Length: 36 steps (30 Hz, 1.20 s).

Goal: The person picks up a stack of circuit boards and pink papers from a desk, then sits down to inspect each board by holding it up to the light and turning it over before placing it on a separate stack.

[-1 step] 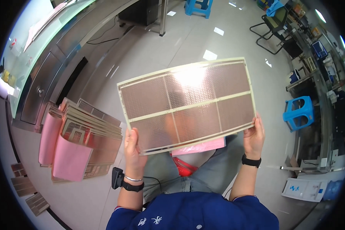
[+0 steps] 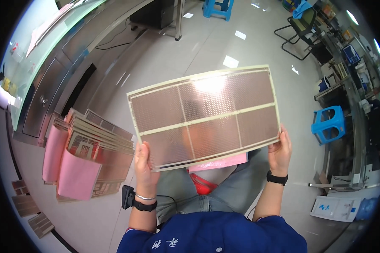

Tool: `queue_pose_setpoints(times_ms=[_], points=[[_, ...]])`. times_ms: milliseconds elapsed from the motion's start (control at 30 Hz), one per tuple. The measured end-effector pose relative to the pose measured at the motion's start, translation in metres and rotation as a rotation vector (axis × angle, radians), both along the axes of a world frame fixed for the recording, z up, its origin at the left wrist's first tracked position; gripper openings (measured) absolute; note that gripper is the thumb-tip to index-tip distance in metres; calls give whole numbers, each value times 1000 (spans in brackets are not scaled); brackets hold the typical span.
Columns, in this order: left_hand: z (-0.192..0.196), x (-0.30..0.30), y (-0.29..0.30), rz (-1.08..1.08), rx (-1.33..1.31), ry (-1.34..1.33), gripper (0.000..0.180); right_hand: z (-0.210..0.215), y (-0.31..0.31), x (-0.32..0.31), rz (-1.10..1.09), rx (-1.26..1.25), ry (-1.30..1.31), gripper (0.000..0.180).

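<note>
Both hands pinch one large copper-coloured panel [image 2: 207, 116] by its lower corners, the left hand [image 2: 144, 166] clamped on the lower left corner with its thumb on the face, the right hand [image 2: 279, 150] closed on the lower right corner, so the panel fills the middle of the frame, held up over the person's lap with glare near its top edge. Just under its lower edge a pink sheet [image 2: 218, 162] shows, and at the lower left of the frame a stack of similar panels [image 2: 101, 143] with pink sheets between them leans on the floor near a metal cabinet [image 2: 50, 90], while a blue stool [image 2: 329, 124] stands at the right
</note>
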State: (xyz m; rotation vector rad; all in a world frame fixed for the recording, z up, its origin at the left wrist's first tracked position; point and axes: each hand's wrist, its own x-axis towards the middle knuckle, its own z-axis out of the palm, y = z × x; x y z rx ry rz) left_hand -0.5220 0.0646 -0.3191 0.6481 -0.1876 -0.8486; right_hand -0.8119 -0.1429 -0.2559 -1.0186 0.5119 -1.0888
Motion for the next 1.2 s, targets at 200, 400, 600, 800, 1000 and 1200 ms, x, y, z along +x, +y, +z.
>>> queue_pose_setpoints(times_ms=[200, 400, 600, 800, 1000, 1200], points=[[1, 14, 11, 123, 82, -67, 31, 5, 14, 2, -48, 14, 202, 37], [3, 22, 16, 174, 96, -146, 33, 11, 21, 11, -9, -17, 202, 36], [-5, 26, 21, 191, 122, -172, 36, 16, 23, 14, 50, -35, 178, 34], [2, 25, 21, 187, 115, -151, 35, 13, 24, 12, 41, -41, 184, 34], [9, 24, 19, 159, 133, -109, 33, 12, 23, 17, -19, -34, 270, 33], [12, 27, 29, 46, -12, 28, 32, 3, 16, 20, -21, 16, 316, 31]])
